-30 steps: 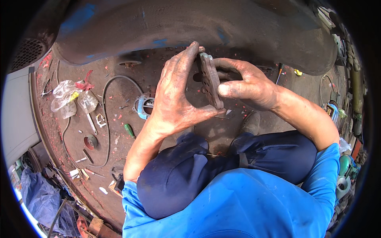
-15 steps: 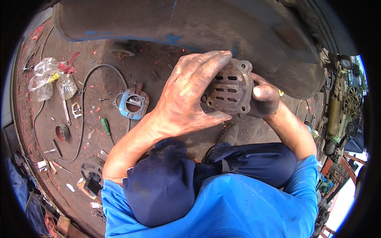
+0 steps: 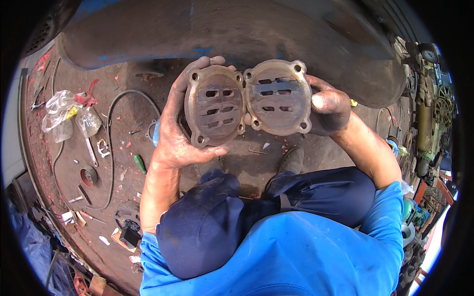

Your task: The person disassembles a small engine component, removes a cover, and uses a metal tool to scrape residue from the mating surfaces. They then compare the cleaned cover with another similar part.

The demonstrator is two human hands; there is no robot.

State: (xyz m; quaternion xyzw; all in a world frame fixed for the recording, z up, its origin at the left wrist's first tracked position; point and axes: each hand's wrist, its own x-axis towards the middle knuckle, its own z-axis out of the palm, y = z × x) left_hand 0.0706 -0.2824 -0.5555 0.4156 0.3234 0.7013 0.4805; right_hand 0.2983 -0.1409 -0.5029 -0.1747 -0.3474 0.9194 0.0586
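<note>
Two round, dirty metal valve plates with several slots and corner bolt holes face up, side by side, their inner edges touching or nearly so. My left hand (image 3: 171, 130) is wrapped round the left valve plate (image 3: 217, 132), thumb along the near edge and fingers at the far edge. On the other side, my right hand (image 3: 332, 111) grips the right valve plate (image 3: 276, 117), with the thumb at its right rim and the other fingers mostly hidden underneath. A blue-edged metal part (image 3: 156, 134) lies on the ground, largely covered by my left forearm.
A large dark tank (image 3: 232, 37) lies across the far side. On the ground at left are a green screwdriver handle (image 3: 139, 163), a curved hose (image 3: 109, 153), a wrench (image 3: 91, 152) and plastic bags (image 3: 60, 111). Machinery (image 3: 424, 128) lines the right edge.
Half a second ago one slotted plate face showed between my hands. Now two plates are apart side by side, the left hand having moved left with one.
</note>
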